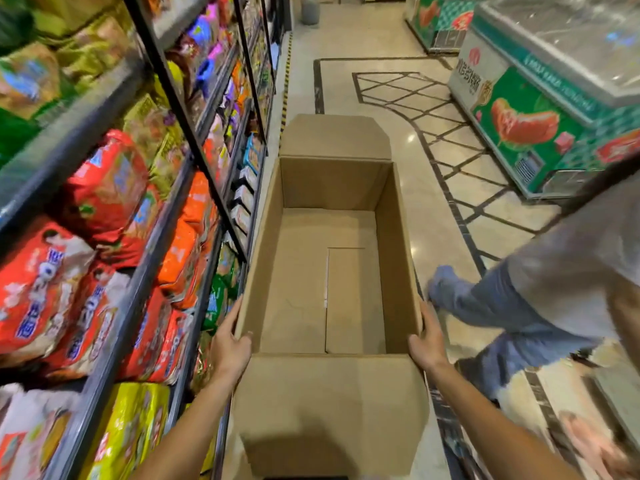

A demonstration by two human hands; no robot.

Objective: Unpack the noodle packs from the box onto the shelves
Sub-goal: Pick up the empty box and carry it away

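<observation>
A brown cardboard box [301, 278] is in front of me with its flaps open, and I see only bare cardboard inside it. My left hand [230, 344] grips the box's left wall near the front corner, thumb hooked over the rim. On the opposite side my right hand [427, 341] grips the right wall, thumb over the rim. Black metal shelves [138, 271] on the left are filled with noodle packs [45, 282] in red, orange, yellow and green wrappers.
Another person in a grey top and jeans [540, 296] stands close on the right of the box. Green chest freezers [540, 109] line the far right. The tiled aisle floor [377, 39] runs ahead, with a grey bin [310, 10] at its far end.
</observation>
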